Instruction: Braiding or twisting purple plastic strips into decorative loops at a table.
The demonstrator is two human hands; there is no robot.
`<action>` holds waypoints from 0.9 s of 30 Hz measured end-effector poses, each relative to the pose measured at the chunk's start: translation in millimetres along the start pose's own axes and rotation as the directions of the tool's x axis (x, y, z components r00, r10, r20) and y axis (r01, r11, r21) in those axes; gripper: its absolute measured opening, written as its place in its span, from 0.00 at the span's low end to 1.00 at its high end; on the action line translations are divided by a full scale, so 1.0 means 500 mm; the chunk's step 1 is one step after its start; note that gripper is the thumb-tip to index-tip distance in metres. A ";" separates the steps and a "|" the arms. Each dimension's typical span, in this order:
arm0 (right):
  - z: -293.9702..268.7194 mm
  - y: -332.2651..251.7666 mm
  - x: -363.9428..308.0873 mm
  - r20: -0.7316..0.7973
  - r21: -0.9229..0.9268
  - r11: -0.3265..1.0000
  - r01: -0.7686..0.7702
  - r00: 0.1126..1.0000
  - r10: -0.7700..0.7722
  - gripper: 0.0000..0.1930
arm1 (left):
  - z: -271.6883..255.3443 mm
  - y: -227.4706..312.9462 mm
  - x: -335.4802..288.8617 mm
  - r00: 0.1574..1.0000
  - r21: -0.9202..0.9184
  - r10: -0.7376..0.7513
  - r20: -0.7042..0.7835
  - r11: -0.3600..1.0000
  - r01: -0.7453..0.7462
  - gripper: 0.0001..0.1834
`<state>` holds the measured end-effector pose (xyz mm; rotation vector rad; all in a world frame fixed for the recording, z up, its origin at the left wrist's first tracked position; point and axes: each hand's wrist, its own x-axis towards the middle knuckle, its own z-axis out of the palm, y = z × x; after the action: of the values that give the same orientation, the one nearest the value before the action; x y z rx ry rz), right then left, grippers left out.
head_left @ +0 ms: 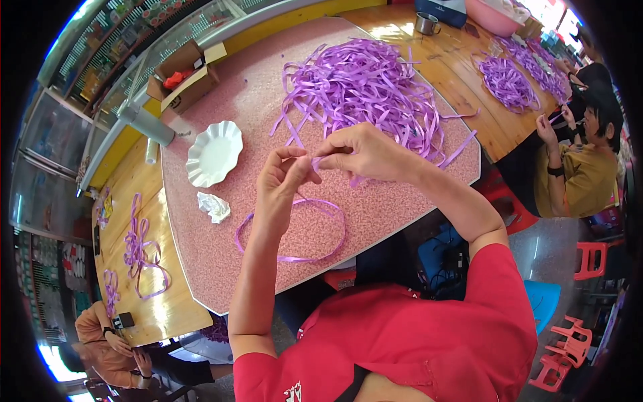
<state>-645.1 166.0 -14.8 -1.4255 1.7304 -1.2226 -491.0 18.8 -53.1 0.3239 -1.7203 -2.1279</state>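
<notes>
Both of my hands meet above the middle of the pink speckled table (194, 254). Between their fingertips is a purple ribbon (315, 163). My left hand (280, 184) pinches it with thumb and forefinger, and my right hand (365, 154) pinches it close beside. A loop of the ribbon hangs below my fingers and curves over the table's near part. Just beyond my right hand lies a large tangled pile of purple ribbons (365, 80). The exact spot where the fingertips meet is partly hidden.
Left of my hands are a white scalloped plate (214, 155), a crumpled tissue (213, 207), a grey-green bottle (145, 122) and an opened cardboard box (187, 84). More ribbons (142, 251) lie on the left wooden table. People sit at lower left and far right; a metal mug (426, 24) stands beyond.
</notes>
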 end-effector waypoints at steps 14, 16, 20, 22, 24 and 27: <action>-0.043 0.031 -0.049 -0.213 -0.279 0.953 0.120 0.960 -0.183 0.07 | -0.130 -0.004 -0.130 0.930 -0.153 -0.304 0.208 0.929 0.338 0.08; -0.043 0.032 -0.052 -0.208 -0.328 0.932 0.155 0.950 -0.232 0.07 | -0.146 -0.002 -0.138 0.930 -0.149 -0.294 0.219 0.932 0.330 0.08; -0.040 0.057 -0.048 -0.240 -0.472 0.841 0.267 0.878 -0.413 0.07 | -0.167 -0.013 -0.145 0.940 -0.208 -0.289 0.183 0.923 0.325 0.08; -0.039 0.055 -0.052 -0.231 -0.426 0.864 0.268 0.891 -0.391 0.07 | -0.165 -0.012 -0.148 0.954 -0.270 -0.274 0.119 0.916 0.296 0.09; -0.041 0.054 -0.056 -0.219 -0.377 0.886 0.269 0.904 -0.368 0.07 | -0.171 -0.018 -0.149 0.964 -0.329 -0.262 0.050 0.907 0.263 0.09; -0.046 0.049 -0.059 -0.068 -0.389 0.909 0.150 0.979 -0.190 0.15 | -0.183 -0.026 -0.144 0.986 -0.399 -0.165 -0.002 0.904 0.151 0.11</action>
<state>-667.6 200.9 -30.9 -1.7983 2.0354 -1.1030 -390.7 -28.5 -90.6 0.3901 -1.2313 -2.5067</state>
